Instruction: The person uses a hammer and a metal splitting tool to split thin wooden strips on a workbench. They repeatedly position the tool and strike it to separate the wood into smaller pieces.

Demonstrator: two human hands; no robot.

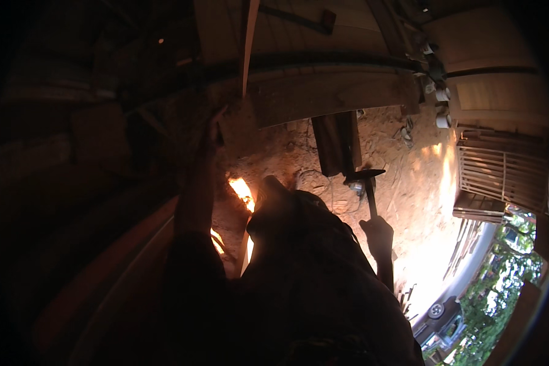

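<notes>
My right hand (378,235) is closed around the handle of a hammer (372,196). The hammer's dark head is up, beside the lower end of a short dark wooden piece (330,145). That piece runs from under the near edge of a wide wooden board (335,97). Reaching forward in deep shadow, my left hand (216,127) has a finger stretched out and appears to hold nothing. It is nearest to the lower end of a narrow upright plank (247,49); whether it touches anything is too dark to see.
Wood scraps and shavings litter the brown dirt floor (402,201). Several white, roll-like things (443,108) line the far right. Beyond are stacked wooden slats (500,166), a parked car (438,322) and trees (500,293). Deep shadow covers the left side.
</notes>
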